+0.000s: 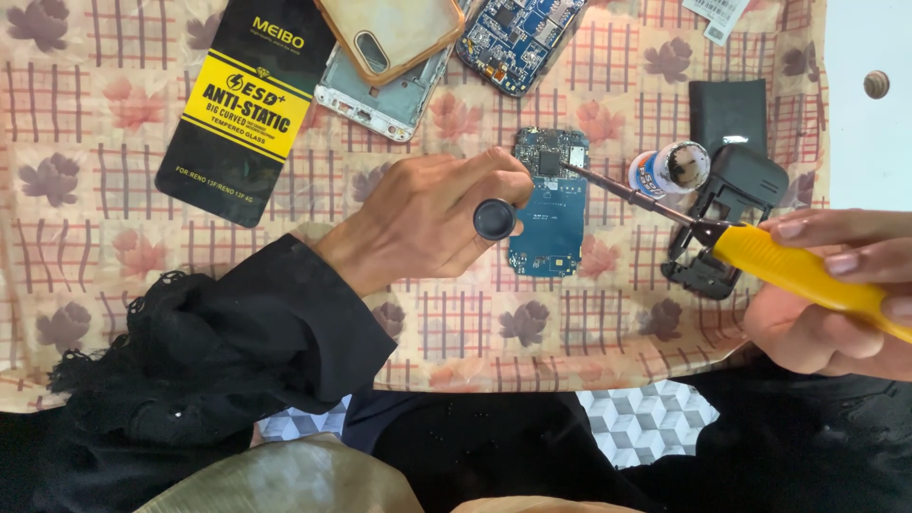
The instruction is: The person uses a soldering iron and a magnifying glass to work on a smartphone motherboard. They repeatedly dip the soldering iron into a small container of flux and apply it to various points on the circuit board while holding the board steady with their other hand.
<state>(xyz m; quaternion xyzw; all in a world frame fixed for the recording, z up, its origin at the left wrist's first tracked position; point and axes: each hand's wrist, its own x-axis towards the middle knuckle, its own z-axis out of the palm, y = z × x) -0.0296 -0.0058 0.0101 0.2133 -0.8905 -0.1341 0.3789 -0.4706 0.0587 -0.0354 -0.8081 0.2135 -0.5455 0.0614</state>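
A small blue circuit board (pixel 553 220) lies on a floral checked cloth (pixel 104 190). My left hand (pixel 427 214) rests beside its left edge, fingers closed on a black round-ended tool (pixel 495 218) whose tip meets the board's top left corner. My right hand (pixel 836 294) grips a soldering iron by its yellow handle (pixel 803 274). Its thin metal tip (pixel 570 168) touches the upper part of the board. My left sleeve is black.
Behind the board lie a black and yellow flat packet (pixel 237 104), a clear phone case (pixel 394 33) on a white phone frame (pixel 375 100) and a second blue board (pixel 518 38). A small open jar (pixel 676 168), a black phone shell (pixel 727 223) and a black slab (pixel 727 109) sit to the right.
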